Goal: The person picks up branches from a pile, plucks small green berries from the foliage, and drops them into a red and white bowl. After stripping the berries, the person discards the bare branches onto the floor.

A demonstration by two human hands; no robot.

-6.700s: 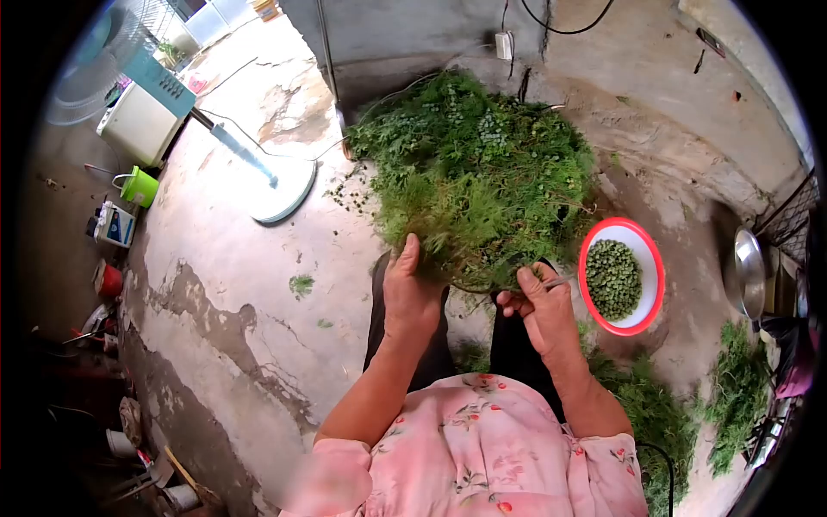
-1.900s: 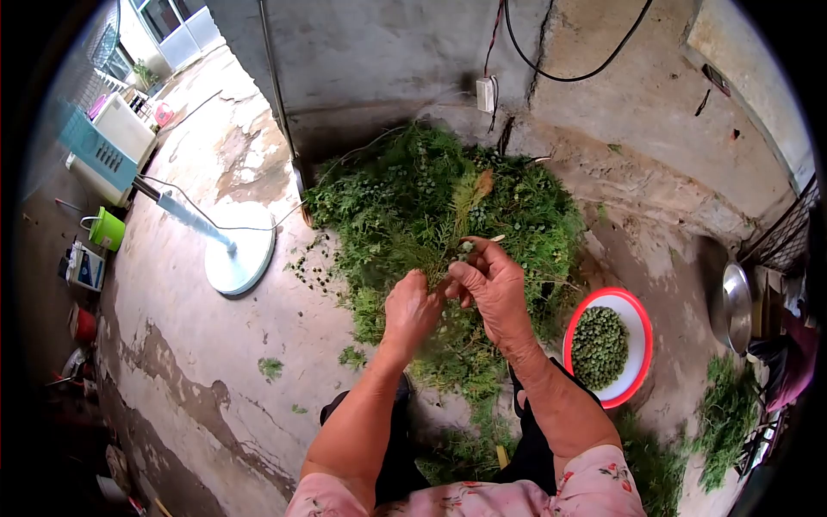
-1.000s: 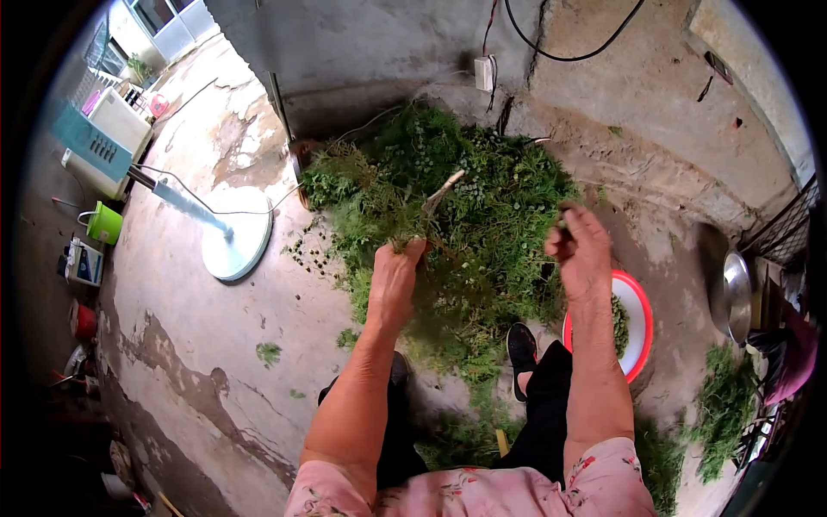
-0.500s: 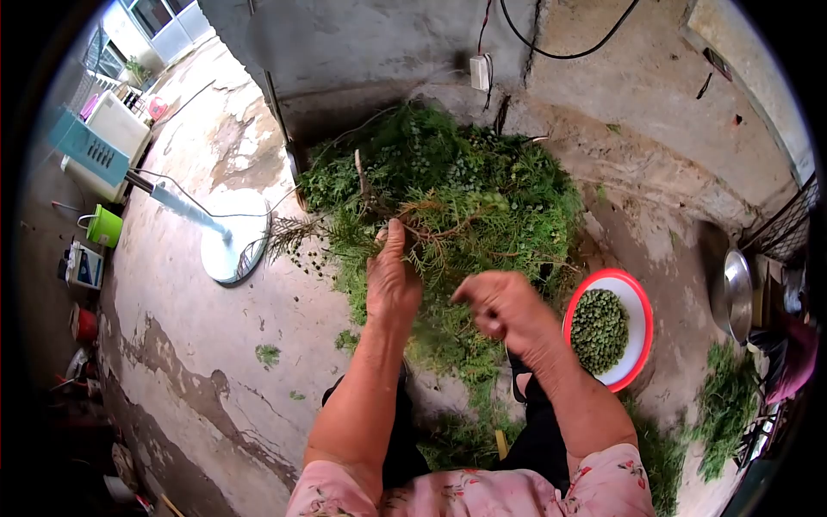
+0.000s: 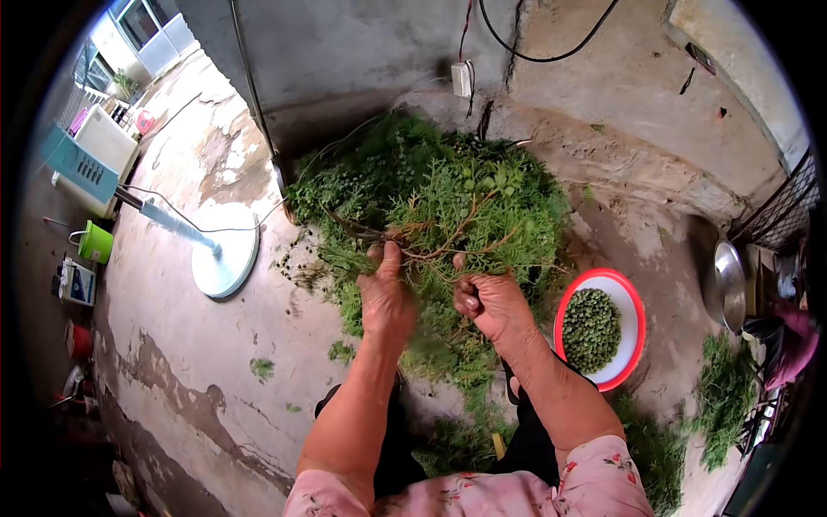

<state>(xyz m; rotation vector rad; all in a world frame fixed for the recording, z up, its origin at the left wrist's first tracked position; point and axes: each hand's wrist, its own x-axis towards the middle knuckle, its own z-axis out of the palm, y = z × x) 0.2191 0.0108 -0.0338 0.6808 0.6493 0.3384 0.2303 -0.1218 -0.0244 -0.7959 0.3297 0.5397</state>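
Fingers of your left hand (image 5: 385,297) are clenching a leafy branch (image 5: 448,233) over the green pile (image 5: 431,185) on the floor, steadying it while your right hand (image 5: 491,303) is pinching its twigs beside the berry bowl (image 5: 635,319).

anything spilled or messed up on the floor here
Yes. Small green seeds lie scattered on the concrete floor left of the branch pile, outside the red-rimmed bowl. Loose sprigs lie apart too. The floor's surface is patchy and peeling. Both hands, left hand and right hand, grip one branch.
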